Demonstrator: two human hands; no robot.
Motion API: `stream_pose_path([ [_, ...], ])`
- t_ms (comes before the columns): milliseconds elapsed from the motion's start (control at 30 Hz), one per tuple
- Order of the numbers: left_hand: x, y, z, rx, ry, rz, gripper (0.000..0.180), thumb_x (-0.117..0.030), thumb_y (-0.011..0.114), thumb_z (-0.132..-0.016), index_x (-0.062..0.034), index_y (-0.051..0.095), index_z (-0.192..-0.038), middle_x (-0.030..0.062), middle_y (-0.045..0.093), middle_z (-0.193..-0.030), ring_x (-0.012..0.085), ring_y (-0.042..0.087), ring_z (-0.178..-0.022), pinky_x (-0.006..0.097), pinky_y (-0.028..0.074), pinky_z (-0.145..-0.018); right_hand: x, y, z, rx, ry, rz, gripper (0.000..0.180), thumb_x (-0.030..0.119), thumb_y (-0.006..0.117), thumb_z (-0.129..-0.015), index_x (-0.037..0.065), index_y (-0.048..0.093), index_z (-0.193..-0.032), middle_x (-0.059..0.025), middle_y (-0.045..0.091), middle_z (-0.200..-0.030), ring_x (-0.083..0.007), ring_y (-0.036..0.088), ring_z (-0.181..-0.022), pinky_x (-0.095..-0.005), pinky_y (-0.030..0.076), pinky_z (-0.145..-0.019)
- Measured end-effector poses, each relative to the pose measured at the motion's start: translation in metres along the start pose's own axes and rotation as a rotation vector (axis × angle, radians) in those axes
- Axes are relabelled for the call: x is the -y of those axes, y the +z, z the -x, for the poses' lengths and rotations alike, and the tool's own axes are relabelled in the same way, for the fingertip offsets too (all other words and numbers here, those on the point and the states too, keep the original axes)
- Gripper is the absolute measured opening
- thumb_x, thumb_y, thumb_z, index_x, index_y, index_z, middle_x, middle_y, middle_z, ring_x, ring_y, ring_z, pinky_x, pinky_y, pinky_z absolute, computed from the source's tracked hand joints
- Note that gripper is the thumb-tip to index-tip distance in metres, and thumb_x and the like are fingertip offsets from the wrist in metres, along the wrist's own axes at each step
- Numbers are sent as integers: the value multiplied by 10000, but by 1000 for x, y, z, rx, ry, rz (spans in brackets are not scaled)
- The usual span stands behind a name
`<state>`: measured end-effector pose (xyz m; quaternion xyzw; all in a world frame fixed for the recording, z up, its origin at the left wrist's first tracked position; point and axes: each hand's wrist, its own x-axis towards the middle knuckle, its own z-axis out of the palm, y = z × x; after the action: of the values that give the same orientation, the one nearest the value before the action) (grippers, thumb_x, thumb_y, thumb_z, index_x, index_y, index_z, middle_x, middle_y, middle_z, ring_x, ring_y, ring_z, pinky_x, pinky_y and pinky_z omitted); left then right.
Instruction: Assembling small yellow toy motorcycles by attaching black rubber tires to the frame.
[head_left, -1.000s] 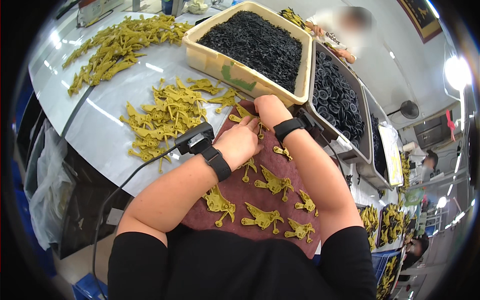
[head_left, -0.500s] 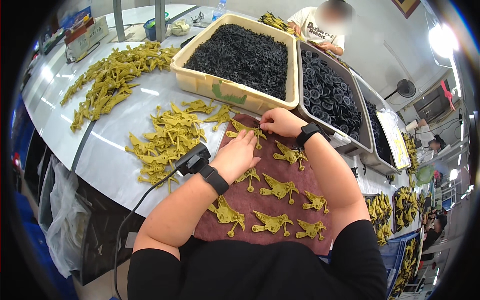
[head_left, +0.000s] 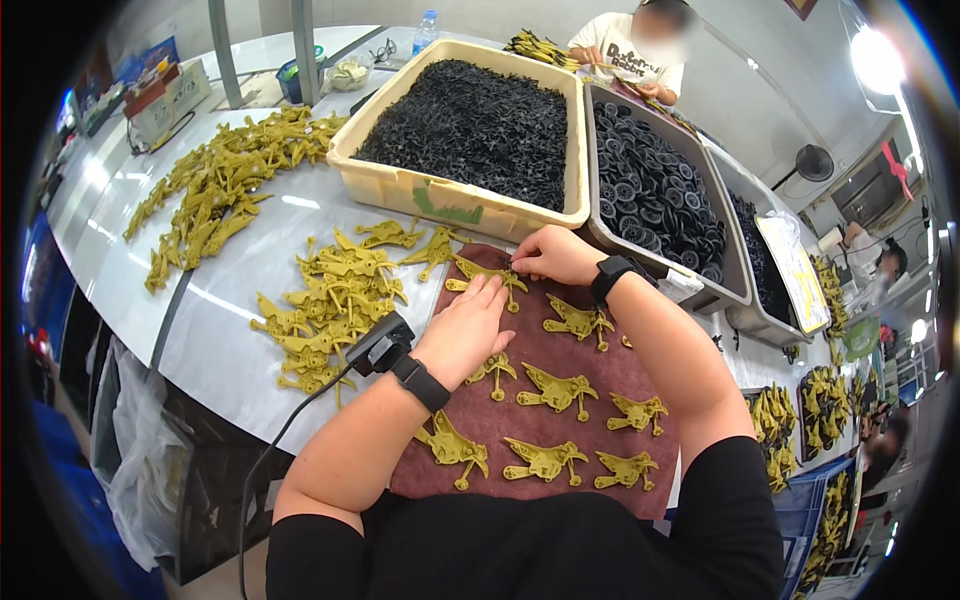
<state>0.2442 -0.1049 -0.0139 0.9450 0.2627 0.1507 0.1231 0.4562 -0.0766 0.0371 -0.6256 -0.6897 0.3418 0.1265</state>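
A: Where to look first?

B: At the upper middle of the frame, at the yellow part (head_left: 514, 283) lying on the top end of the dark red cloth (head_left: 525, 345), partly hidden under the left hand (head_left: 468, 322).

A: Held how?

B: Pressed from above, apparently, with long, straight fingers laid close together and with the thumb spread away. Drawn in narrow at the part's upper right: the fingertips of the right hand (head_left: 555, 255). Right by them, a dark speck (head_left: 507, 264). Pinched or merely touched? Too small to tell.

A: Liable to go wrong?

B: Could skid or twist on the soft cloth if pushed from the right while pressed too lightly from the left. Might also lose anything tiny from so narrow a pinch.

A: And round about?

B: Toward the frame's middle, a second yellow part (head_left: 578, 320), near enough to be brushed by the right hand. Left of centre, a loose yellow pile (head_left: 335, 285), easily snagged by the wired wrist device (head_left: 380, 343) just beside.
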Motion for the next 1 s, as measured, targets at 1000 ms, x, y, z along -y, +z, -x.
stream_pose_path([
  [1000, 0, -7, -9, 76, 25, -8, 564, -264, 597, -851, 76, 431, -1269, 248, 406, -1352, 376, 351, -1290, 384, 381, -1023, 7, 4, -11, 11, 20, 98, 186, 145, 649, -776, -5, 693, -878, -117, 637, -622, -197, 597, -547, -315, 477, -565],
])
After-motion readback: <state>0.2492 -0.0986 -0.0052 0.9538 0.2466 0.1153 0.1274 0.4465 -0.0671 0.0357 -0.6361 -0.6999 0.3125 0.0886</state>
